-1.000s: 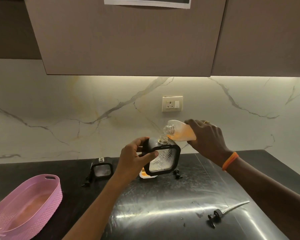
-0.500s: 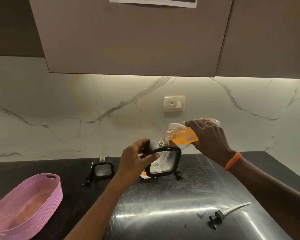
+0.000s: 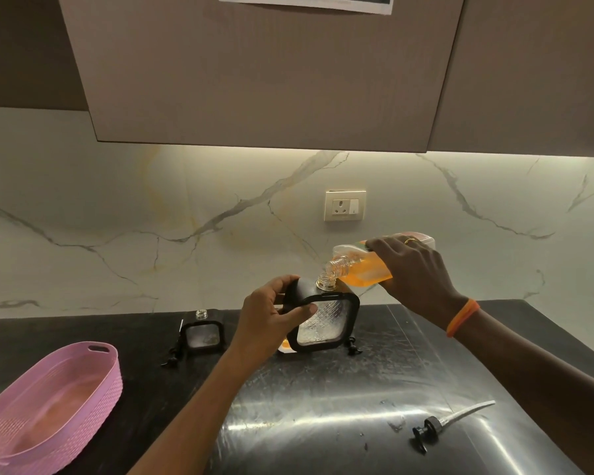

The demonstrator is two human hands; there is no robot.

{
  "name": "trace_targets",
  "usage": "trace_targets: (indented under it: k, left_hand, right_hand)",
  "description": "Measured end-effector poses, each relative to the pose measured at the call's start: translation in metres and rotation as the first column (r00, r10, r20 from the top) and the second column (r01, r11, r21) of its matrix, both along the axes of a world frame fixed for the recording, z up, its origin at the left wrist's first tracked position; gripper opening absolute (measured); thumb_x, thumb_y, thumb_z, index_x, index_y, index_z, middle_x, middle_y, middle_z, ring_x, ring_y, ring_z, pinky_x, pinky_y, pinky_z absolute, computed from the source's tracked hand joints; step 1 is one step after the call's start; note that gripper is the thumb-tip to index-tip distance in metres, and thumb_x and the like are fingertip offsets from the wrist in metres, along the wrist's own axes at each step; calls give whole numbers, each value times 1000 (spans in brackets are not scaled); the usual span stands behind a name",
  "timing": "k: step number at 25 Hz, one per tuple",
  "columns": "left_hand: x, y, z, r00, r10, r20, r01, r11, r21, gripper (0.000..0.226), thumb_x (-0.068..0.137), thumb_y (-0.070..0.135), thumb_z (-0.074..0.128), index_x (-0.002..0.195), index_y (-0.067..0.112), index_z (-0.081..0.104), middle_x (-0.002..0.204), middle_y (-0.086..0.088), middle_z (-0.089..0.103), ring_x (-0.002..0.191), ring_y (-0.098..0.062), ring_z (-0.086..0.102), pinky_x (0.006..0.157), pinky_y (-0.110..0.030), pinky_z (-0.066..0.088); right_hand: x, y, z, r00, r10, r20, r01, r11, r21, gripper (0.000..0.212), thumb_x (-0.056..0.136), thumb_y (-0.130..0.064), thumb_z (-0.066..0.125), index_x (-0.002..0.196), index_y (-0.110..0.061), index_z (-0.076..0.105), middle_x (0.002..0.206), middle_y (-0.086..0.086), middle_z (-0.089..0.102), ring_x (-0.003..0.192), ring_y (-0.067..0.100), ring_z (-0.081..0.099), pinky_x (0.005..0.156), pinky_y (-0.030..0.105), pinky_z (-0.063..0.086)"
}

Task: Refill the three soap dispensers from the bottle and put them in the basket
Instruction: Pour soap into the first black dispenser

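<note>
In the head view, the person's left hand grips a black-framed soap dispenser by its left edge, fingers curled over the top corner and the thumb pressed across the ribbed clear front. The dispenser is tipped a little to the right, and whether its base touches the counter or is held just above it cannot be told. The right hand is wrapped around the refill bottle, which lies almost horizontal with its open threaded neck right at the dispenser's open mouth. Orange liquid has pooled toward the bottle's neck, but no stream is visible.

A second dispenser stands uncapped near the wall to the left, with a dark pump piece just beside it. A bit of orange shows behind the held dispenser; it may be the third one, though it is mostly hidden. A loose pump head lies on the counter at the front right, well apart from the rest. The pink basket sits at the front left and holds no dispenser.

The step in hand looks like pouring soap into a dispenser, early in the task. The next move probably calls for a steady tilt with the two mouths kept aligned so nothing spills, then levelling the bottle and fitting a pump.
</note>
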State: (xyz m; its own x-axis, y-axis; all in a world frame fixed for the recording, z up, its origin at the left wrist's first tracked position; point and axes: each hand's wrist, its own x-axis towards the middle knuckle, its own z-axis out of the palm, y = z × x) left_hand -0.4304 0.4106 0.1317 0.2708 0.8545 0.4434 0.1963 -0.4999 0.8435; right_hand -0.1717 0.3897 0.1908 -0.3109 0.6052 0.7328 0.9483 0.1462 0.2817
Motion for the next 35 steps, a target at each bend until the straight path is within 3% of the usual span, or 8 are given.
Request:
trace_targets:
  k: [5, 19, 24, 35]
  left_hand:
    - [1, -1, 0, 1000, -5, -2, 5, 1000, 4, 50, 78, 25, 80, 123, 17, 61, 109, 7, 68, 98, -4, 64, 75, -10, 53]
    - [4, -4, -1, 1000, -13, 16, 13, 1000, -3, 47, 76, 25, 81, 120, 21, 62, 105, 13, 68, 96, 0, 65, 73, -11, 53]
    - [5, -6, 0, 1000, -12, 26, 13, 1000, -11, 42, 76, 24, 81, 112, 32, 60, 102, 17, 68, 94, 1, 65, 73, -15, 55]
    - [5, -5, -1, 999, -16, 34, 17, 1000, -20, 46, 76, 24, 82, 117, 25, 62, 103, 14, 69, 93, 1, 65, 73, -15, 55]
  right_hand:
    - [0, -1, 0, 1000, 0, 7, 0, 1000, -4, 57, 54, -22, 93, 104, -13, 67, 100, 7, 73, 79, 32, 71, 65, 43, 57]
    - [4, -4, 2, 1000, 3, 21, -3, 1000, -5, 57, 54, -21, 93, 104, -12, 66, 101, 8, 73, 81, 33, 71, 66, 43, 57]
    - [6, -5, 3, 1000, 13, 19, -13, 1000, -4, 55, 57, -20, 92, 104, -12, 65, 101, 9, 73, 82, 33, 70, 67, 44, 57]
    - [6, -3, 4, 999, 6, 41, -6, 1000, 6, 58, 54, -20, 93, 104, -11, 66, 101, 9, 73, 82, 33, 71, 65, 45, 57]
